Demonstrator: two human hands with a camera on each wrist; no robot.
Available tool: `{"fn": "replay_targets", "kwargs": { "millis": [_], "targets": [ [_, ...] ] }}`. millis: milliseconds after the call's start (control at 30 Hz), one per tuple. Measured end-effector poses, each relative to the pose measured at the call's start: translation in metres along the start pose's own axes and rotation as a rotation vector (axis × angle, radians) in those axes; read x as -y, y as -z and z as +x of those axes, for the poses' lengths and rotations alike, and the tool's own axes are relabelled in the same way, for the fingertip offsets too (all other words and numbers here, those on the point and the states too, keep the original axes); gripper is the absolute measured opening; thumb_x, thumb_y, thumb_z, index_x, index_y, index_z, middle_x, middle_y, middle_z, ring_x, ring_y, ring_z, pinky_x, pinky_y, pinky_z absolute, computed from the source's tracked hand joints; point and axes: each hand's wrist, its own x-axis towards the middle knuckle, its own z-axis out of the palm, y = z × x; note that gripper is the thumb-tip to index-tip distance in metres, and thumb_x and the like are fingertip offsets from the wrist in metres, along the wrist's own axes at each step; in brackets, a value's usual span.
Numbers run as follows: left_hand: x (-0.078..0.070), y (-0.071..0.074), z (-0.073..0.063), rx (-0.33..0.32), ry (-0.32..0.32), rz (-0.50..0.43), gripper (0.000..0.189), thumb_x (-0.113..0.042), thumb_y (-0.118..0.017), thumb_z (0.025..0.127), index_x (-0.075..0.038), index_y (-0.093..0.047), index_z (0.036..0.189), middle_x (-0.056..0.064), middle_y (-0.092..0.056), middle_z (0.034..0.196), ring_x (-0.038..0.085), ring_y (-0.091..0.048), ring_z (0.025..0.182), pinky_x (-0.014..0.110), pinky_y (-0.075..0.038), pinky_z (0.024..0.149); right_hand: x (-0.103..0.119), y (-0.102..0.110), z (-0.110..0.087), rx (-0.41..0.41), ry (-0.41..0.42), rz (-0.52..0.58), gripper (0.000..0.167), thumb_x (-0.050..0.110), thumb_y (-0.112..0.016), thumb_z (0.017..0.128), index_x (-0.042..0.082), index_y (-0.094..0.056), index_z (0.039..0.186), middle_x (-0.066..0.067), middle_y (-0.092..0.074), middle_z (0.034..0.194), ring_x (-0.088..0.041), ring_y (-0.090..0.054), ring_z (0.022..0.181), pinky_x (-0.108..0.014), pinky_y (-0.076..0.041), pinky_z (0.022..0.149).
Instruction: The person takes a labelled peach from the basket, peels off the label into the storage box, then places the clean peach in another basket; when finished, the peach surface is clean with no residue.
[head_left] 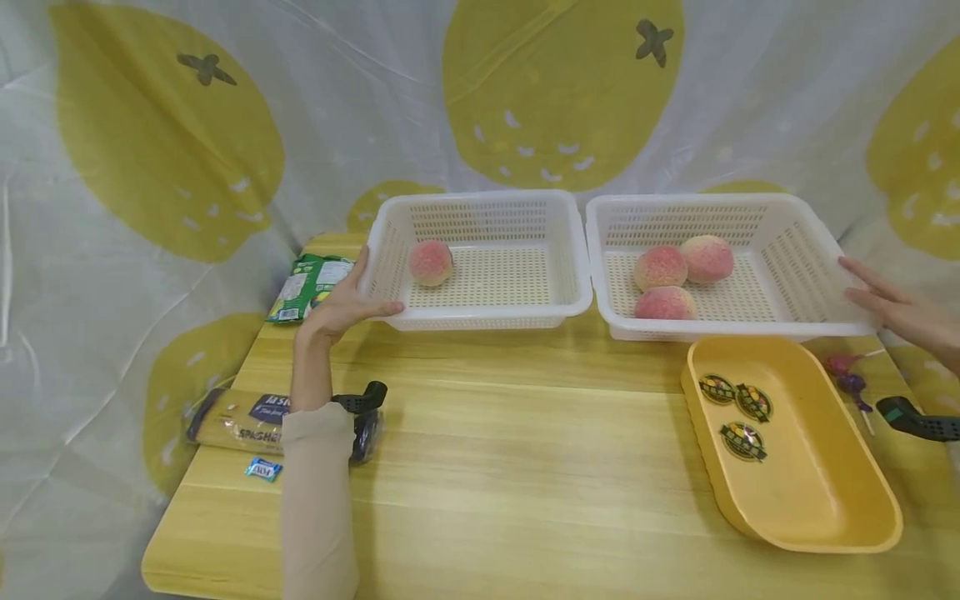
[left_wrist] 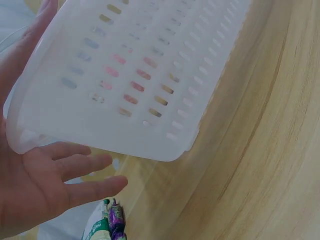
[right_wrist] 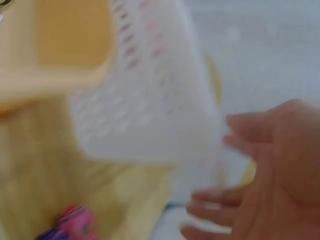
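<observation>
Two white plastic baskets stand side by side at the back of the table. One peach lies in the left basket; three peaches sit together in the right basket. My left hand is at the left basket's front left corner, thumb along the front rim. In the left wrist view its other fingers stretch out straight beside the basket's end. My right hand has straight fingers at the right basket's right end. The right wrist view, blurred, shows that hand's fingers spread beside the basket wall.
A yellow tray with several round stickers stands in front of the right basket, lollipops beside it. At left lie a green packet, a spaghetti pack partly under my left forearm, and a small blue sweet.
</observation>
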Motion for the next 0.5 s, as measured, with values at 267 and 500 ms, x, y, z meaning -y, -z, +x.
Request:
{"fn": "replay_targets", "kwargs": {
  "millis": [267, 500],
  "targets": [
    [0.001, -0.001, -0.003, -0.031, -0.008, -0.087, 0.123, -0.009, -0.080, 0.089, -0.036, 0.013, 0.164, 0.008, -0.008, 0.175, 0.034, -0.039, 0.147, 0.022, -0.048, 0.104, 0.142, -0.038, 0.040, 0.009, 0.073, -0.374, 0.086, 0.045, -0.045, 0.109, 0.015, 0.012, 0.166, -0.030, 0.012, 0.170, -0.062, 0.003, 0.152, -0.082, -0.005, 0.114],
    [0.000, -0.007, -0.004, -0.036, -0.001, -0.117, 0.123, -0.009, -0.080, 0.089, -0.039, 0.012, 0.164, 0.005, -0.006, 0.175, 0.033, -0.037, 0.148, 0.024, -0.048, 0.103, 0.248, -0.123, 0.089, 0.150, 0.287, -0.272, 0.093, 0.044, -0.059, 0.104, 0.027, 0.006, 0.167, -0.010, 0.008, 0.176, -0.040, 0.004, 0.162, -0.070, -0.006, 0.125]
  ]
}}
